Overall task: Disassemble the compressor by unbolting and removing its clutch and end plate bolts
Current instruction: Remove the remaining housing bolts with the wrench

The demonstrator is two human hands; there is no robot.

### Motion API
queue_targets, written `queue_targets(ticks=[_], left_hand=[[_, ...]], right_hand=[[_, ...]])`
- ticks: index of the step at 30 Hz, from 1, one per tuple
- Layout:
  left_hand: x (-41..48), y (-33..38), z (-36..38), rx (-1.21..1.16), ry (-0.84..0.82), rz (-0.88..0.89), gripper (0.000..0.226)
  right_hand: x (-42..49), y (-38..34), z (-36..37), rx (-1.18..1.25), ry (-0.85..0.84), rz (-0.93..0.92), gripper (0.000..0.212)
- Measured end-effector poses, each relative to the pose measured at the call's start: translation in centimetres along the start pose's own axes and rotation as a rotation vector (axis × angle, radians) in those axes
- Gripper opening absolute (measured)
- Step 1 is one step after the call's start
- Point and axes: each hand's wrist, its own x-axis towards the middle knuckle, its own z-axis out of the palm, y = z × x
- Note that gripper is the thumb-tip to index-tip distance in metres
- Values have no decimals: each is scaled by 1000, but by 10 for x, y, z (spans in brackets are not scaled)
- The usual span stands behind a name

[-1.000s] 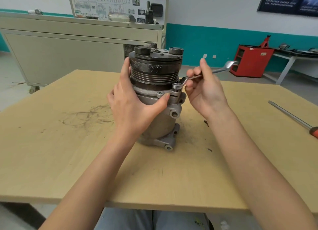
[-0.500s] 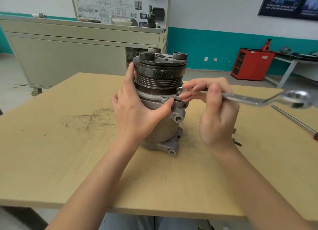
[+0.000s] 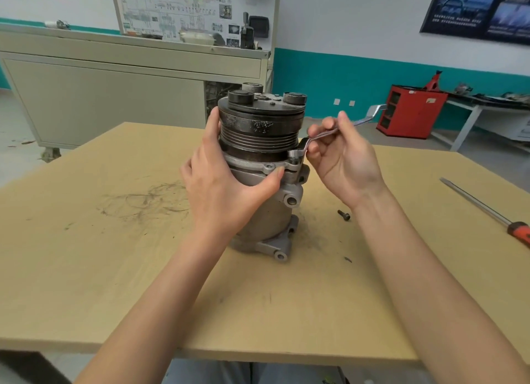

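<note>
The right hand (image 3: 344,159), fingers pinching the bent silver ring wrench (image 3: 365,120), is swinging it back and reseating its ring beside the thumb of the left hand (image 3: 226,188), which is clasping the upright grey metal compressor (image 3: 269,220), probably readying another loosening stroke.

A grey cast-metal compressor (image 3: 266,211) stands upright on the bench (image 3: 114,269), black grooved clutch pulley (image 3: 258,128) on top. A silver offset ring wrench (image 3: 304,149) sits on its right flange; a dark loose bolt (image 3: 344,214) lies near the base.
</note>
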Motion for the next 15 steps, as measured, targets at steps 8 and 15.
queue_targets(ticks=[8,15], left_hand=[[0,-1,1,-4,-3,-2,111],[0,0,0,-1,-12,0,111]], right_hand=[[-34,4,21,-586,146,-727,32],[-44,31,14,-880,8,-1021,29]])
